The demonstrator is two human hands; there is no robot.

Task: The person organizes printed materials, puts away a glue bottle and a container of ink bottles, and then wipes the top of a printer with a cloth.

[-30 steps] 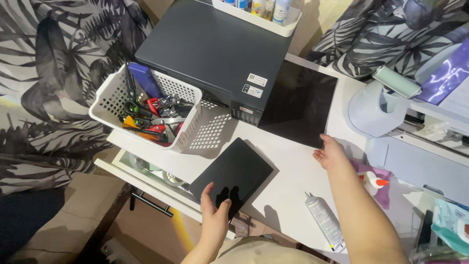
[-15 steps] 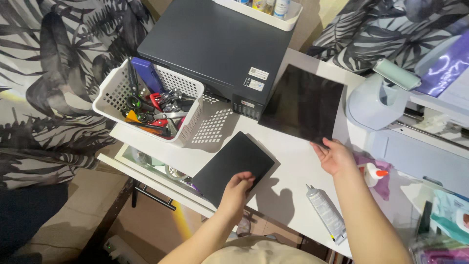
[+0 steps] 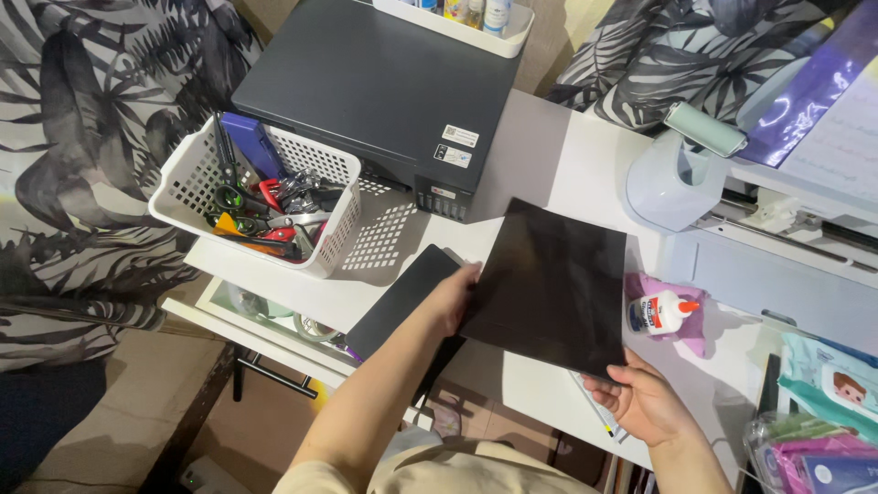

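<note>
**Both hands on the black sheet, lifted over the white table**

You have the large black sheet held between your two hands. Your left hand grips its left edge, fingers closed over the edge with the thumb side hidden behind it. Your right hand pinches the lower right corner from underneath. The sheet sits tilted above the white table, just right of the smaller black pad lying flat near the table's front edge.

To handle it well, keep the grip at the edges only (a glossy dark surface like this probably takes fingerprints easily, judging from its sheen). Hold both hands at a similar height so the sheet does not bow or crease across the middle.

Mind what lies close by. The glue bottle rests on a pink cloth just beside the sheet's right edge, and the white basket of scissors and tools stands to the left, next to the dark printer. A pale machine with a roller sits further right. Keep the sheet's corners apart from the glue bottle's cap, since I judge that the nearest hazard.
</note>
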